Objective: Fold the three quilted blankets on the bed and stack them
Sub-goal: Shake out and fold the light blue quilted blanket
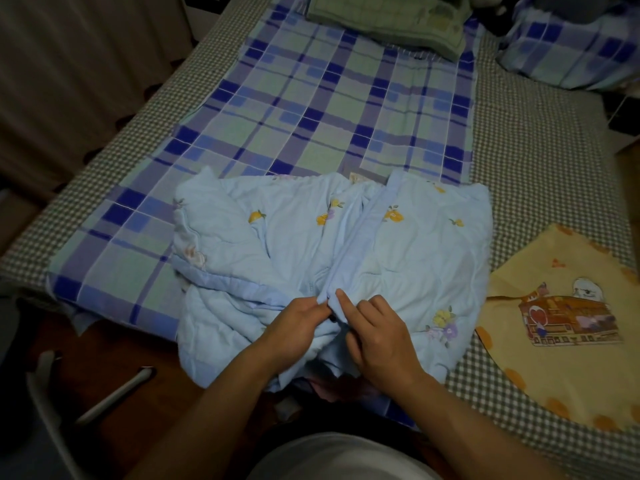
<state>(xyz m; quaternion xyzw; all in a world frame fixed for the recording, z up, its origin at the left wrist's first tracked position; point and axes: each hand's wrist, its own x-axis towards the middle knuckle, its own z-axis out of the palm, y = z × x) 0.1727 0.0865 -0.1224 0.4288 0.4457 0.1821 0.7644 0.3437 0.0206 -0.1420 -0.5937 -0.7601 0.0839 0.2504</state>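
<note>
Both hands meet at the near edge of the light blue quilted blanket [311, 258] – left hand [298, 327] and right hand [377, 334] each pinching its blue trim. It's bunched on the plaid sheet [311, 109]. Folded green blanket [388, 22] sits far, yellow blanket [554, 341] near right.

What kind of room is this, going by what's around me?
Most likely a bedroom: a bed in gingham sheeting, a plaid pillow at its head, and quilted blankets, including the light blue one being folded.
</note>
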